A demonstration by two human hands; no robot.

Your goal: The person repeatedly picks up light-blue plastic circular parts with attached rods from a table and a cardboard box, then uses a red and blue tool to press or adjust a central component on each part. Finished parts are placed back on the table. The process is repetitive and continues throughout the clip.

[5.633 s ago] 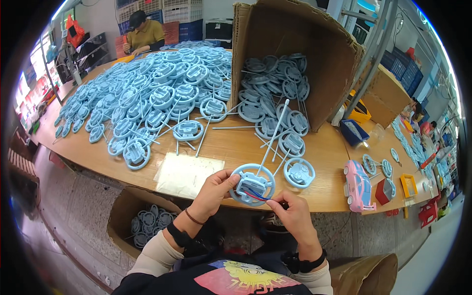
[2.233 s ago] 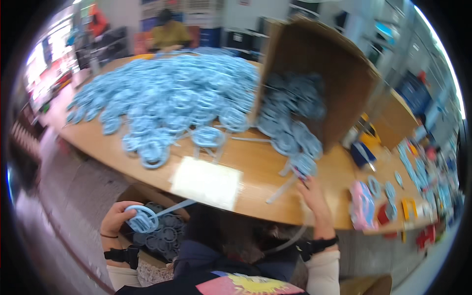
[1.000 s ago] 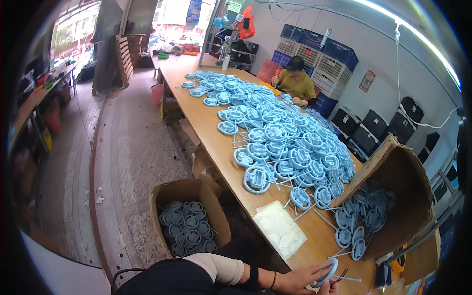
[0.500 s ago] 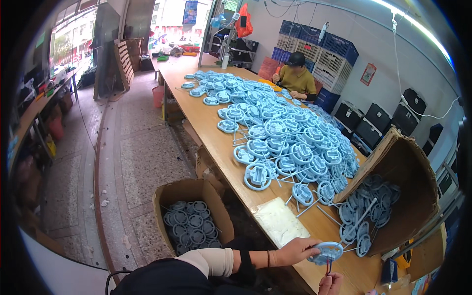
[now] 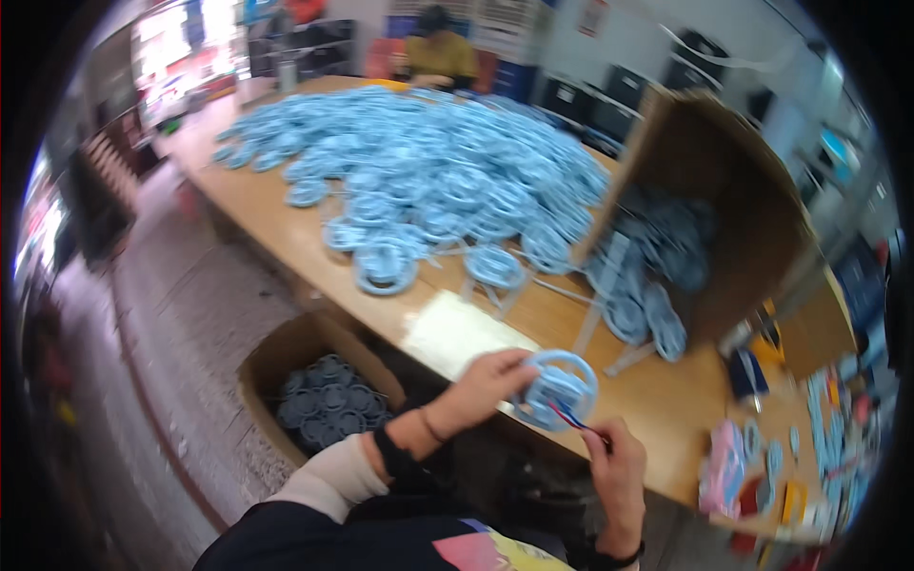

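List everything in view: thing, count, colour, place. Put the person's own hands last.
Ring-shaped plastic parts: too many to count, light blue, heaped on the table.
Table: one, tan wood, running across the picture.
Tipped cardboard box: one, brown, on the table at right, blue parts spilling out.
Floor box: one, brown cardboard, beside the table, holding dark round parts.
Pale sheet: one, whitish, at the table edge.
Seated person: one, yellow top, far end.
Held ring: one, light blue.
Left hand: grips the held ring.
Right hand: pinches red and blue wires at the ring.
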